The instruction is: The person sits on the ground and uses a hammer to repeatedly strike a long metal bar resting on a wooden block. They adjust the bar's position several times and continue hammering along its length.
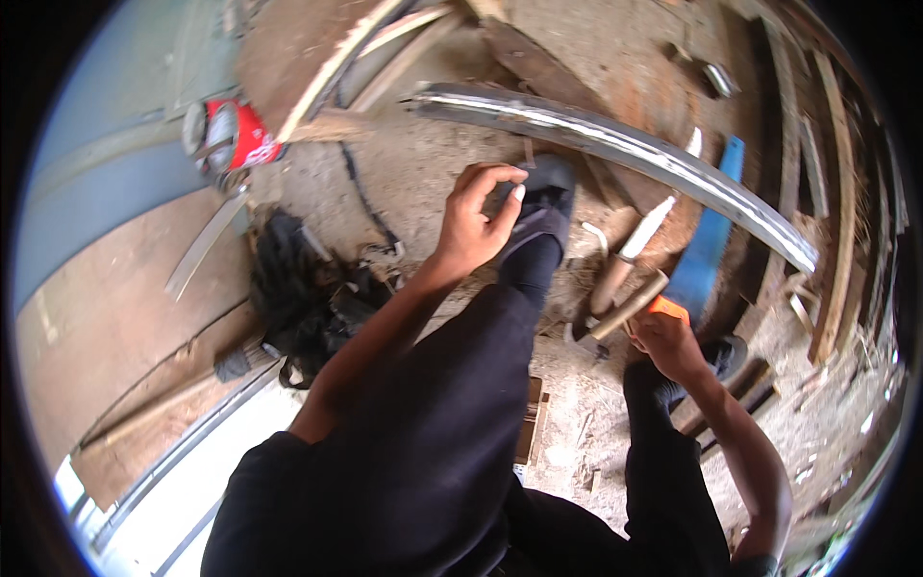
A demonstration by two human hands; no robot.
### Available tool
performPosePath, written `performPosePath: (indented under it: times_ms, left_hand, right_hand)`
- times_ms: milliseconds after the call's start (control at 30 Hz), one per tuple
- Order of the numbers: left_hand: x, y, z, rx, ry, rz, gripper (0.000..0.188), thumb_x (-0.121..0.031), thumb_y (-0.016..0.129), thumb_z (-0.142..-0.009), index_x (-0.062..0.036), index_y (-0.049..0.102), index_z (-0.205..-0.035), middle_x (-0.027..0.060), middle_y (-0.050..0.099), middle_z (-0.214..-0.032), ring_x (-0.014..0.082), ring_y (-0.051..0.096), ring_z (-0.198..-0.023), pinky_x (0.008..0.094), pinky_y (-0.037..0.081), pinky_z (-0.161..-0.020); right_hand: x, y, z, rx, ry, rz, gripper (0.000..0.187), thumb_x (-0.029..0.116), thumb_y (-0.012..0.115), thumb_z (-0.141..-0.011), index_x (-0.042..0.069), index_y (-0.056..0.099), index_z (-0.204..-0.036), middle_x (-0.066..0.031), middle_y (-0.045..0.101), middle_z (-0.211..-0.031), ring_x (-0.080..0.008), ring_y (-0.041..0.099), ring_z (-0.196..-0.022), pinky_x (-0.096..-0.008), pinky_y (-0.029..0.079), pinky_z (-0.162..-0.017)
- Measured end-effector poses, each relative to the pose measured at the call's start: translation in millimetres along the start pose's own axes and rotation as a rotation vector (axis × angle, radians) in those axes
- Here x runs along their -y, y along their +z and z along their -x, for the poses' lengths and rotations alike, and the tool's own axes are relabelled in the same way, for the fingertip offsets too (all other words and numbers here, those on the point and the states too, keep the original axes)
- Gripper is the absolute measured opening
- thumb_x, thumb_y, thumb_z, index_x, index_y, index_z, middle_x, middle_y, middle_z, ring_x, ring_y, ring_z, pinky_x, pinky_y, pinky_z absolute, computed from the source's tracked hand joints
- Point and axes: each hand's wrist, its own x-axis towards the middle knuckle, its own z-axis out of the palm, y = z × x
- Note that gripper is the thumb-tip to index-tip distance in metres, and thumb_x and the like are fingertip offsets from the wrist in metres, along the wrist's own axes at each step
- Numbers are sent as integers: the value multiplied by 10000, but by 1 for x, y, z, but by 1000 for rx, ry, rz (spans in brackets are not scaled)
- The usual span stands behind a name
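My left hand (pixel 479 216) is raised above my shoe (pixel 550 188), with thumb and forefinger pinched together. A thin, nail-like sliver shows by the fingertips, but whether they hold it is unclear. My right hand (pixel 665 338) is closed around the orange handle of a handsaw (pixel 707 245) with a blue blade. Against its fingers lies a short round wooden handle (pixel 630 306), with a dark curved piece near its lower end. Beside it is a knife (pixel 642 231) with a pale blade and brown handle. A long grey bar (pixel 615 142) with a bright white stripe crosses beyond both hands.
Wooden planks (pixel 835 202) lie along the right, and a wooden frame (pixel 336 72) stands at the far left. A red container (pixel 252 135), a black bundle (pixel 293 279) and a dark cord (pixel 358 192) are at the left. A small metal cylinder (pixel 717 81) lies far right.
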Motion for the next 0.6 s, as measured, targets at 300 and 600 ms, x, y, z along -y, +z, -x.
performPosePath:
  times_ms: [300, 600]
  left_hand:
    - [59, -86, 104, -242, -422, -238, 149, -41, 694, -933, -13, 691, -1079, 135, 722, -1003, 268, 703, -950, 360, 535, -865]
    - [77, -89, 64, -311, -326, -236, 149, -111, 732, -960, -19, 725, -1077, 95, 744, -960, 175, 683, -872, 325, 527, -826]
  right_hand:
    - [128, -30, -34, -105, -315, 192, 150, 88, 674, -983, -13, 655, -1092, -178, 755, -956, -292, 777, -875, -358, 608, -776]
    - [96, 1, -22, -22, -154, 142, 176, 138, 705, -969, -11, 685, -1061, -163, 762, -953, -273, 771, -914, -359, 602, -814]
